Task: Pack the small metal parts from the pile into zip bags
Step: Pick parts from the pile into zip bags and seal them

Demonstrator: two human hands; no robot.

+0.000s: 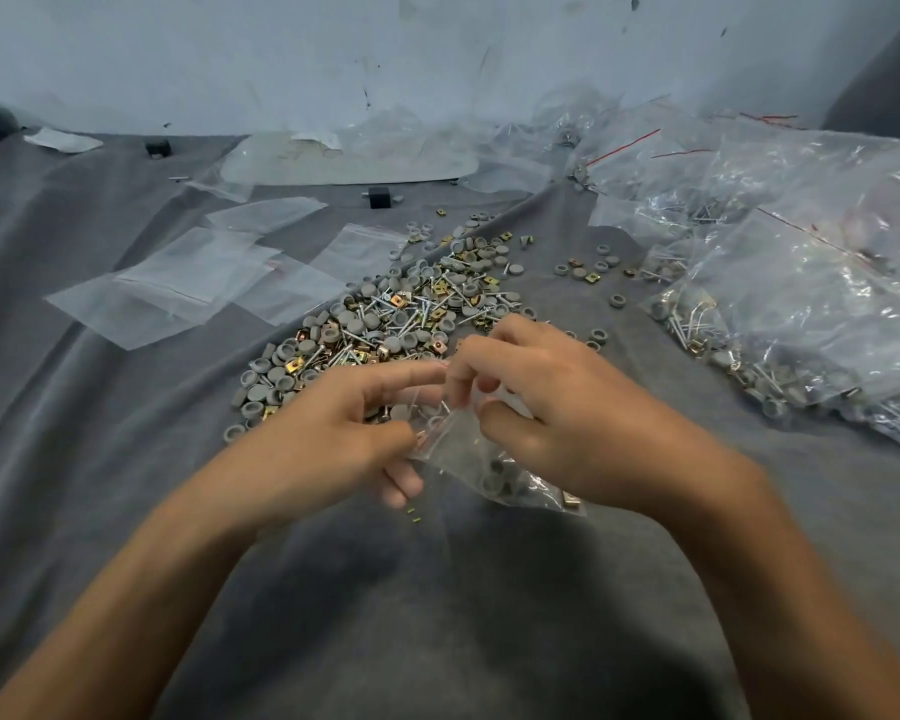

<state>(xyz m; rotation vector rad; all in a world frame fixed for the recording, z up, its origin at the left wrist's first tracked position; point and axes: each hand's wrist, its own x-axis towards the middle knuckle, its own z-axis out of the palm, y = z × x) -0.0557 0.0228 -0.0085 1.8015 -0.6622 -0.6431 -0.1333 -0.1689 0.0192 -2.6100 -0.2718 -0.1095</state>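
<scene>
Both hands are on the zip bag [489,467] now. The left hand [328,428] pinches its left edge with the forefinger stretched out, and the right hand [557,407] curls its fingers on the mouth. Grey caps [494,483] sit in the bag's bottom. The pile [385,319] of caps, screws and clips lies just beyond on the grey cloth [437,589] — empty bags [178,288] to the left, filled bags [811,314] to the right, with red-striped seals.
</scene>
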